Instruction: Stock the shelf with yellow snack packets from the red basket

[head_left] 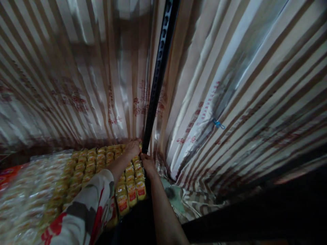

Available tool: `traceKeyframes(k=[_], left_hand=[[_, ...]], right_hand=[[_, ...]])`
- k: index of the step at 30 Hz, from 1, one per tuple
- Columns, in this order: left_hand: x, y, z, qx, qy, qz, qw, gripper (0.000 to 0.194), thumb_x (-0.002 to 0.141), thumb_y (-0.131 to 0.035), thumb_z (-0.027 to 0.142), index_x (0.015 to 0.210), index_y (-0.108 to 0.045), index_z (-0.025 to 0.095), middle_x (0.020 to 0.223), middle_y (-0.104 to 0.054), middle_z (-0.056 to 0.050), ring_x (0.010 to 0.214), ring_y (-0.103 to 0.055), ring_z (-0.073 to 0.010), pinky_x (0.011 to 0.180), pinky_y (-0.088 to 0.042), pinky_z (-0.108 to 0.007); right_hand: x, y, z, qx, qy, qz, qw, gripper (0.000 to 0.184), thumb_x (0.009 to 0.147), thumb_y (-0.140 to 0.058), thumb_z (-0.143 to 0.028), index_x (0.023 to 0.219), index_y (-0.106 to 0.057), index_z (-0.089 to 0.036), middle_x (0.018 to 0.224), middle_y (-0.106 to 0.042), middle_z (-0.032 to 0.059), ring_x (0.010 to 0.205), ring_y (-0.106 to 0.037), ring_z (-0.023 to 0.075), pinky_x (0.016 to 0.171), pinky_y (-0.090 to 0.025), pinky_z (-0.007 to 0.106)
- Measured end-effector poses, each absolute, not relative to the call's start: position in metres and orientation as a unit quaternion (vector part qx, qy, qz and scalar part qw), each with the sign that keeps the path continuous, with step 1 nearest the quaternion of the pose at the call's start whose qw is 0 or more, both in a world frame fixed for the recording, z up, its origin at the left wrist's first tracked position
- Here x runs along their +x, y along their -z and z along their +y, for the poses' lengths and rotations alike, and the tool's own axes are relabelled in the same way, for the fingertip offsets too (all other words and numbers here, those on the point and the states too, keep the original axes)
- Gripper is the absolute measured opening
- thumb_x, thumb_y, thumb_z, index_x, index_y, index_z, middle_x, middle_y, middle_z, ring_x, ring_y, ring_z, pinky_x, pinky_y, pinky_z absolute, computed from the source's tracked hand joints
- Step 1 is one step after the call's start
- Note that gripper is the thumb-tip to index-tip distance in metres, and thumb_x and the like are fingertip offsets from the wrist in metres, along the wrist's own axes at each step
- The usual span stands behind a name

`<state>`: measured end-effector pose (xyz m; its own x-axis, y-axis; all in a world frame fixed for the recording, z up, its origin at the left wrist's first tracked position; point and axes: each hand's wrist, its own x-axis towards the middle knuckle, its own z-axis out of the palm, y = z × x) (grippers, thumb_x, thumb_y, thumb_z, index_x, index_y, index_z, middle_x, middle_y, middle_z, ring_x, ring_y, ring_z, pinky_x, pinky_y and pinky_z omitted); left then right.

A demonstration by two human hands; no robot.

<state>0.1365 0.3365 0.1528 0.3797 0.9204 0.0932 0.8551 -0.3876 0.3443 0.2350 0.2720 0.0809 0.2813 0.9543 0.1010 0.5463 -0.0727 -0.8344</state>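
My left hand [133, 148] reaches over rows of small yellow packets [122, 202] to their far right corner, beside the foot of a dark slotted metal post [156, 78]. Its fingers look curled, but what they hold is hidden. Just right of it, my right hand [149, 165] is at the outer side of the last row, close to the post. Those fingers are bent inward as well, and anything in them cannot be made out. The packets stand tightly side by side in rows, with red marks on their near faces.
Striped, printed sheeting [114, 68] hangs behind the packets and along the right side. A blue tie [219, 124] is knotted on it. Clear-wrapped packets [46, 183] lie at the left, beside an orange package [10, 175]. A dark beam [242, 207] crosses the lower right.
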Motion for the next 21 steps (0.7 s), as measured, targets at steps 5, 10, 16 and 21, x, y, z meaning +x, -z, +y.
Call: traceKeyframes(k=[5,10,16,21], left_hand=[[0.136,-0.152,0.337,0.818,-0.135,0.541,0.139,0.031,0.069,-0.054,0.01,0.096,-0.066,0.02,0.098,-0.066,-0.009,0.097,-0.058,-0.0219,0.086,-0.042,-0.03],[0.137,-0.152,0.337,0.815,-0.134,0.544,0.149,0.032,0.073,-0.049,0.008,0.096,-0.067,0.022,0.102,-0.067,-0.007,0.098,-0.059,-0.0201,0.088,-0.041,-0.029],[0.138,-0.155,0.331,0.814,-0.147,0.539,0.156,0.042,0.072,-0.049,0.007,0.11,-0.062,0.02,0.112,-0.065,-0.009,0.105,-0.057,-0.0201,0.092,-0.039,-0.029],[0.136,-0.16,0.32,0.804,-0.196,0.545,0.131,0.049,0.073,-0.05,0.013,0.121,-0.055,0.02,0.119,-0.059,-0.01,0.114,-0.049,-0.0227,0.099,-0.035,-0.035]], right_hand=[[0.233,-0.085,0.271,-0.693,-0.309,-0.511,0.404,0.037,0.086,-0.04,-0.041,0.088,-0.071,-0.021,0.086,-0.071,0.0045,0.084,-0.064,0.0176,0.073,-0.048,0.027],[0.231,-0.083,0.272,-0.675,-0.368,-0.477,0.425,0.043,0.088,-0.035,-0.045,0.091,-0.07,-0.019,0.084,-0.071,0.0047,0.081,-0.065,0.0168,0.068,-0.048,0.026],[0.232,-0.078,0.27,-0.684,-0.317,-0.493,0.434,0.041,0.088,-0.037,-0.043,0.085,-0.071,-0.021,0.075,-0.071,0.0042,0.074,-0.066,0.0184,0.064,-0.049,0.027],[0.236,-0.081,0.265,-0.684,-0.233,-0.525,0.449,0.04,0.09,-0.033,-0.037,0.09,-0.071,-0.022,0.064,-0.068,0.0035,0.065,-0.064,0.0192,0.061,-0.048,0.029]])
